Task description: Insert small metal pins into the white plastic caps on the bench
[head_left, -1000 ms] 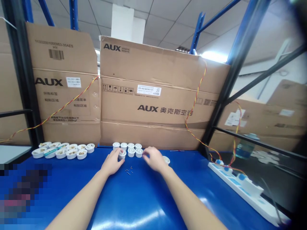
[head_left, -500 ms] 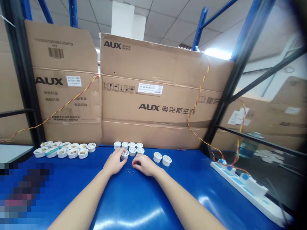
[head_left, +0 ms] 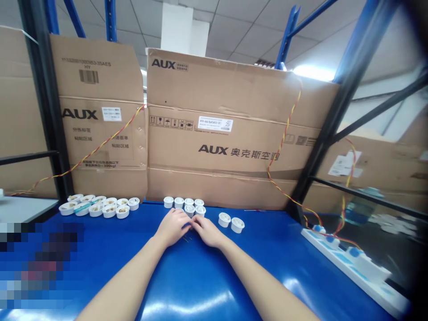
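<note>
The left hand [head_left: 172, 227] and right hand [head_left: 207, 232] lay close together, fingertips nearly meeting above the glossy blue surface [head_left: 200, 276]; whether they pinched anything could not be told. Tiny metal pins [head_left: 187, 239] lay just near of the fingertips, and a cluster of round white plastic cups [head_left: 189, 210] stood just beyond them.

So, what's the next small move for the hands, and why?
Probably pinch one small metal pin off the blue table with the right hand: the pins lie just below its fingertips, and the left hand is close beside it. I can't see whether either hand already holds something, so check that first.
</note>
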Motion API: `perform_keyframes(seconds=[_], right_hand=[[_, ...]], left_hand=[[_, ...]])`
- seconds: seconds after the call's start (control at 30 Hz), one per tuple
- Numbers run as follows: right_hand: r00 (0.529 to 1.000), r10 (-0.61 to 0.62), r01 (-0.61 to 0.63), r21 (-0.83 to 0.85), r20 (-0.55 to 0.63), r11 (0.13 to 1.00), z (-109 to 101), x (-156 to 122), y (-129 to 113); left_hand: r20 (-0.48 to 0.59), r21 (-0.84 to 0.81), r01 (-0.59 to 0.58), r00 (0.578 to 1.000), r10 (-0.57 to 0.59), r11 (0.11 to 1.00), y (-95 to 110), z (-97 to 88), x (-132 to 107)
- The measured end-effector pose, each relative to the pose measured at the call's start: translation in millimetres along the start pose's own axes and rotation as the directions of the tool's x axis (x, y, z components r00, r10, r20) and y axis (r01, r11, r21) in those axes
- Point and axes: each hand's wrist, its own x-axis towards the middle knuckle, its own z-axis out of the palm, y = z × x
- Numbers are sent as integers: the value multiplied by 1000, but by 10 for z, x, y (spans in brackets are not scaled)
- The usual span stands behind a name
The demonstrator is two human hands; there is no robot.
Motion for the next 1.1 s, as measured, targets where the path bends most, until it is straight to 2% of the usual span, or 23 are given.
perform_keyframes(seconds=[0.2,0.37,0.6,0.73,0.83,0.93,1.1], right_hand=[[1000,17,-19,77,21,997,-14,-14,-50],[1000,25,-24,130,-5,991,-8,-2,-56],[997,59,-43,310,-40,950,33,49,-33],[995,63,-47,195,-76,980,24,38,-53],[994,20,-14,55,-109,998,21,8,-87],[997,-8,8,-5,-74,1000,20,-18,-121],[999,0,1,4,-40,1000,-4,-36,-155]], left_hand=[[5,51,47,999,-47,998,-30,29,-8],[7,-2,50,999,-50,999,-30,4,-21],[-58,-96,113,991,-119,989,1,-47,-20],[-88,-123,149,983,-160,981,-44,-53,-30],[-162,-122,324,926,-341,938,-172,26,-72],[-53,-148,446,887,-458,882,-298,123,-125],[11,-154,487,871,-491,860,-290,132,-143]])
